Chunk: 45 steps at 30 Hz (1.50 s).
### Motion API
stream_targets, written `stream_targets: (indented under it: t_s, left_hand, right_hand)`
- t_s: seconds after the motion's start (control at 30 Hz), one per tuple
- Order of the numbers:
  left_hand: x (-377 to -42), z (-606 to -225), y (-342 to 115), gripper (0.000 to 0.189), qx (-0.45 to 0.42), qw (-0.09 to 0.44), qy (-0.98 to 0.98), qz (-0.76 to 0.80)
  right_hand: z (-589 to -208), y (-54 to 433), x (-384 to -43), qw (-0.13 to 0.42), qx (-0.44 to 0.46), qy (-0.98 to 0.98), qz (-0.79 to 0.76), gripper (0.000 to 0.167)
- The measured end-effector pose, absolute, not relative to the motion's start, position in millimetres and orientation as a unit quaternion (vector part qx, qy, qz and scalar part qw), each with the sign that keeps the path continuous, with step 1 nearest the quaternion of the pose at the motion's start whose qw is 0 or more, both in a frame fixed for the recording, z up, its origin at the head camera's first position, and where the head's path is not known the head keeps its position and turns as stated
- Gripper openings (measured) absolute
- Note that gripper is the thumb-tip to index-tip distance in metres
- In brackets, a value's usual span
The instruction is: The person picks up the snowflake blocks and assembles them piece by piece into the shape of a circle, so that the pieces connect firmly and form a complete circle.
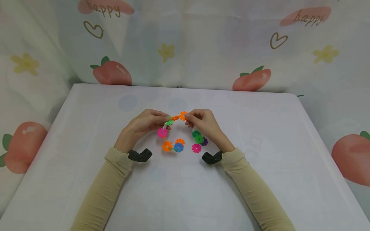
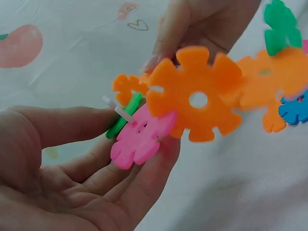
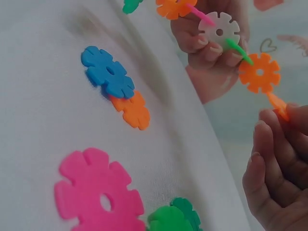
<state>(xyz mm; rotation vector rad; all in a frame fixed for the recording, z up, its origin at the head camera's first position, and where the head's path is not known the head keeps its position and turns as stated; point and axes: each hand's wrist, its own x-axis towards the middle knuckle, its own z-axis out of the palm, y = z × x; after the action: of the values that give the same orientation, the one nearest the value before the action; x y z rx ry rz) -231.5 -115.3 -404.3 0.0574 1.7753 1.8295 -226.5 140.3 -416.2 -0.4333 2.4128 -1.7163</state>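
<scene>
A chain of interlocked notched plastic discs hangs in an arc between the two hands. My left hand (image 1: 147, 122) pinches a green disc (image 2: 126, 114) of it between thumb and fingers, with a white disc (image 3: 219, 32) beside that. My right hand (image 1: 204, 124) pinches an orange disc (image 1: 183, 115) at the chain's far end, joined to another orange disc (image 3: 260, 72). From the left hand the chain bends toward me through a pink disc (image 1: 162, 132) to a larger-looking orange disc (image 1: 167, 146) with a green one on its edge.
Loose discs lie on the white table (image 1: 179, 192): a blue disc (image 3: 108, 72) overlapping an orange disc (image 3: 132, 110), a pink disc (image 1: 196, 148), green discs (image 1: 199, 139) and a purple disc (image 1: 204, 141). A printed cloth (image 1: 202, 38) hangs behind the table.
</scene>
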Motion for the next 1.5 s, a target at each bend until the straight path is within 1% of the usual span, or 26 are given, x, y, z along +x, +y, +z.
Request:
stream_targets:
  t_s: [0.43,0.7,1.0,1.2,1.37,1.5]
  left_hand:
    - [-231.2,-404.8,-112.6,0.035,0.026,0.273,0.680,0.680]
    - [-229.5,-405.5,-105.2,0.030,0.019,0.250,0.691,0.678]
    - [-228.4,-411.0,-101.0,0.028,-0.007,0.228,0.686,0.691]
    - [-228.2,-412.9,-97.6,0.026,-0.019,0.215,0.676,0.704]
    - [-228.3,-414.3,-93.6,0.024,-0.023,0.205,0.675,0.708]
    - [-228.3,-414.8,-92.2,0.025,-0.023,0.207,0.677,0.706]
  right_hand:
    - [-414.1,137.1,-225.0,0.094,-0.131,0.788,-0.594,0.034]
    - [-414.4,133.1,-223.2,0.089,-0.126,0.780,-0.606,0.031]
    - [-421.6,127.6,-222.0,0.084,-0.093,0.778,-0.616,0.027]
    - [-425.8,126.0,-222.2,0.097,-0.073,0.752,-0.648,0.022]
    - [-429.2,127.1,-222.2,0.107,-0.062,0.723,-0.680,0.022]
    - [-428.8,127.3,-221.2,0.103,-0.070,0.730,-0.672,0.024]
